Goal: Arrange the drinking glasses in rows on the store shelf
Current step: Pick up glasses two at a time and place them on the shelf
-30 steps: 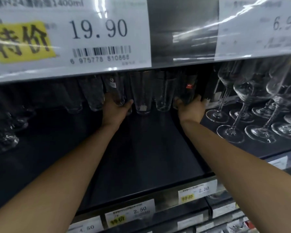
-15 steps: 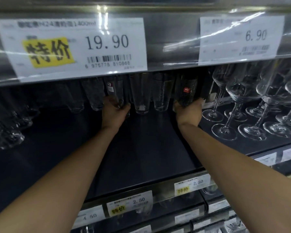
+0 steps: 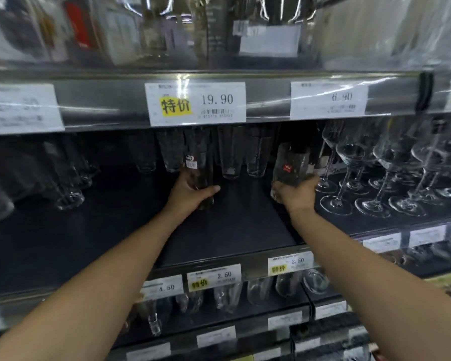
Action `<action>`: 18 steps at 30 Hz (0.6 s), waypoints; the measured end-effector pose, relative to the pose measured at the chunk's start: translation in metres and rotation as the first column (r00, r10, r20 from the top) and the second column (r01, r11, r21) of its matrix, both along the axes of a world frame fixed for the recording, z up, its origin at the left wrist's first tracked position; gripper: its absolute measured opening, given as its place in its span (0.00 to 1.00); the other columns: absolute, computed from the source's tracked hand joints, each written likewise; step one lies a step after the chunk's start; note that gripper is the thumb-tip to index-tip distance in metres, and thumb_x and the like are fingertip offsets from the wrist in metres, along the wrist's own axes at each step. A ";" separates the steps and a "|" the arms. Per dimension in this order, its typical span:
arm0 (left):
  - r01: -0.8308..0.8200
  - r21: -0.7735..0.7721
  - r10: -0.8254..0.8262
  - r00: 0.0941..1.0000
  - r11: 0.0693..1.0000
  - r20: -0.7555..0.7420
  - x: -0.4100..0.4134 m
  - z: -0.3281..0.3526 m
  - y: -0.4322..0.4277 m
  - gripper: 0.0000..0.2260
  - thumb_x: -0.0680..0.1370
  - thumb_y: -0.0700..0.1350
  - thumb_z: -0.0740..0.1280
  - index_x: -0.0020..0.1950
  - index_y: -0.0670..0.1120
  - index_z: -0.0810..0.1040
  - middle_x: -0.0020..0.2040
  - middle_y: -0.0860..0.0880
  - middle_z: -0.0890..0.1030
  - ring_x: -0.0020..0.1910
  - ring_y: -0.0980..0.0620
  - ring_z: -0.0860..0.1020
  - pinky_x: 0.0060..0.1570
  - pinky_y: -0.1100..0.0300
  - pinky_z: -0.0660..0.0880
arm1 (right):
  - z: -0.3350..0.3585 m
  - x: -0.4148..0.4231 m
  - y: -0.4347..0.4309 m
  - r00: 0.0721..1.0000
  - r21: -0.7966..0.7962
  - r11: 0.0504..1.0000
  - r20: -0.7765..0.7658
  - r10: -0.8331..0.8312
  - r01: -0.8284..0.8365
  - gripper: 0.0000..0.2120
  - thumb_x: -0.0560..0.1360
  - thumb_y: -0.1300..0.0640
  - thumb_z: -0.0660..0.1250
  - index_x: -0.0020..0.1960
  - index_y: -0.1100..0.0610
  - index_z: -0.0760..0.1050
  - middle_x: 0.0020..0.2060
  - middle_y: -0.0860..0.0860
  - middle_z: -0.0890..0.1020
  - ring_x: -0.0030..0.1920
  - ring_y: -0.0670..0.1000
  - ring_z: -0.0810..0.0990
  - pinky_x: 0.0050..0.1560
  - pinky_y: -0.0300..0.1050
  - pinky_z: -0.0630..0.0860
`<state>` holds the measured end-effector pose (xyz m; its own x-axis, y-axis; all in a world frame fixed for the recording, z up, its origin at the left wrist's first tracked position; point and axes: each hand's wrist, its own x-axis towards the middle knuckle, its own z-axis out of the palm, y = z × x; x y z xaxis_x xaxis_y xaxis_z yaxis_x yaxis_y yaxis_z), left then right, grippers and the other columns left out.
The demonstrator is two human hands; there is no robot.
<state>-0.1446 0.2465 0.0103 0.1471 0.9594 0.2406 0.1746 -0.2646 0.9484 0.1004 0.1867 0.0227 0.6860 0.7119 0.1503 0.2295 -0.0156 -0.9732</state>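
Observation:
My left hand [image 3: 189, 191] grips the lower part of a tall clear glass with a white sticker [image 3: 198, 165], standing near the back of the dark shelf [image 3: 227, 230]. Around the base of another tall clear glass with a red sticker [image 3: 292, 162] my right hand [image 3: 296, 192] is closed; that glass tilts slightly and sits forward of the rest. Between the two held glasses, a pair of tall glasses [image 3: 241, 155] stands upright at the shelf's back. More glasses of the same kind [image 3: 167, 152] stand to the left of my left hand.
Several wine glasses [image 3: 375, 173] crowd the shelf close to my right hand. Dim glasses [image 3: 68, 178] fill the left side. An upper shelf edge with price tags [image 3: 195, 102] hangs low overhead. More glasses [image 3: 258, 290] stand on the shelf below.
The view has pulled back and up, showing the shelf above. Both hands have drawn their glasses forward from the back row, the right one more and slightly tilted.

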 end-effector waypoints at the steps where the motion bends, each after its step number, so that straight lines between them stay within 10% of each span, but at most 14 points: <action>1: 0.008 -0.024 -0.008 1.000 1.000 -0.002 -0.004 0.002 -0.007 0.25 0.67 0.46 0.81 0.59 0.46 0.73 0.50 0.50 0.83 0.48 0.52 0.82 0.42 0.59 0.78 | -0.001 0.001 -0.005 0.999 -0.019 0.999 0.003 0.036 -0.036 0.38 0.68 0.62 0.77 0.69 0.61 0.58 0.57 0.51 0.73 0.54 0.49 0.75 0.58 0.37 0.69; 6: 0.011 -0.108 -0.026 0.990 0.994 -0.138 -0.027 0.016 -0.043 0.24 0.66 0.45 0.82 0.55 0.39 0.76 0.43 0.48 0.81 0.43 0.51 0.81 0.35 0.65 0.74 | -0.009 0.002 -0.031 0.971 -0.075 0.969 0.007 0.238 -0.237 0.39 0.52 0.48 0.81 0.59 0.56 0.73 0.49 0.54 0.85 0.44 0.51 0.84 0.46 0.48 0.80; 13: -0.101 -0.125 0.094 0.994 0.987 -0.057 -0.056 0.038 -0.135 0.21 0.71 0.36 0.77 0.58 0.41 0.70 0.43 0.47 0.78 0.34 0.54 0.76 0.24 0.65 0.72 | 0.025 -0.056 -0.102 0.946 0.038 0.946 -0.038 0.322 -0.321 0.23 0.63 0.57 0.78 0.56 0.52 0.76 0.45 0.49 0.85 0.46 0.48 0.84 0.47 0.44 0.80; 18: -0.169 -0.066 0.173 0.982 0.983 0.073 -0.097 0.052 -0.207 0.24 0.69 0.45 0.79 0.60 0.48 0.72 0.45 0.48 0.81 0.40 0.52 0.80 0.41 0.58 0.76 | 0.044 -0.109 -0.164 0.863 0.168 0.868 -0.127 0.489 -0.467 0.25 0.68 0.54 0.78 0.62 0.49 0.74 0.51 0.47 0.84 0.51 0.47 0.84 0.49 0.44 0.78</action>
<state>-0.2417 0.0399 0.0625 -0.0375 0.9817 0.1867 0.1367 -0.1800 0.9741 -0.0085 0.0229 0.0665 0.2881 0.9407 0.1793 0.0176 0.1820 -0.9831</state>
